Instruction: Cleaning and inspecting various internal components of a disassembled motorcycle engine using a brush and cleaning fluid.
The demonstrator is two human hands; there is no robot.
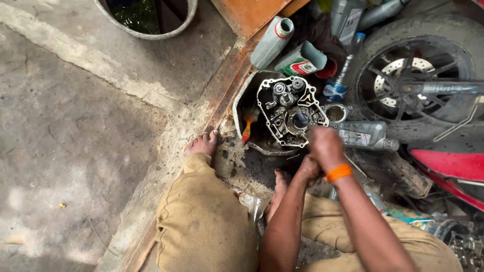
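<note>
Near the middle of the frame the engine case (pixel 290 112) lies in a basin (pixel 241 100), just above the right hand (pixel 325 146), closed on a tool there, while the left hand (pixel 308 170) rests lower, its grip unclear.

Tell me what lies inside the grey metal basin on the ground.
The grey metal basin holds an open engine case with exposed gears and an orange-handled brush. The basin's bottom under the case is hidden.

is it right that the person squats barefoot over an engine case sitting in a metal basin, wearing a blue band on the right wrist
Not quite: the head view shows the band on the right wrist is orange, not blue. The rest holds: bare feet, engine case in the metal basin.
</note>
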